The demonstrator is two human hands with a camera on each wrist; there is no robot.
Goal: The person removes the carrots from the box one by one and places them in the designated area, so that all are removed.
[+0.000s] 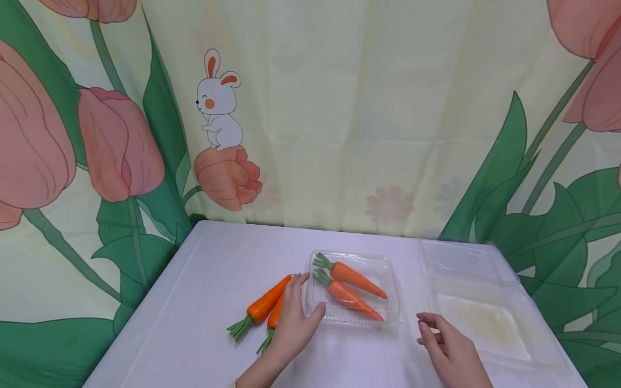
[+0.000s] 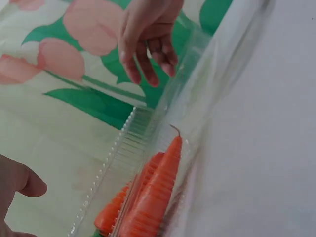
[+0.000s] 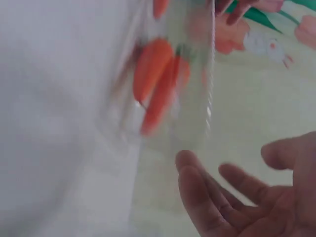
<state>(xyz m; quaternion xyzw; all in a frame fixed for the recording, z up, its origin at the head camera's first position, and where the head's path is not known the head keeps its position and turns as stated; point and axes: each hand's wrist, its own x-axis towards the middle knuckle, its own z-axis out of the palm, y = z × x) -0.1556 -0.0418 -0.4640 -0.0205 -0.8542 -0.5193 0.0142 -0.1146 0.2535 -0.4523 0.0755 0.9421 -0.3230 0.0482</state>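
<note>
Two orange carrots, an upper carrot (image 1: 356, 277) and a lower carrot (image 1: 346, 295), lie side by side in a clear plastic container (image 1: 394, 275), their green tops toward the left. My left hand (image 1: 296, 323) is at the container's left side, thumb apart from the fingers, holding nothing. It partly covers one of two loose carrots, the nearer carrot (image 1: 275, 315); the other carrot (image 1: 264, 300) lies just left of it on the table. To the right of the container, my right hand (image 1: 451, 345) hovers with loosely bent fingers (image 3: 197, 192) and nothing in them.
On the table's right side is a second clear container (image 1: 480, 323), its lid (image 1: 468, 264) folded back toward the rear. A white cloth covers the table (image 1: 184, 302). Behind it hangs a curtain (image 1: 310, 108) printed with tulips and a rabbit.
</note>
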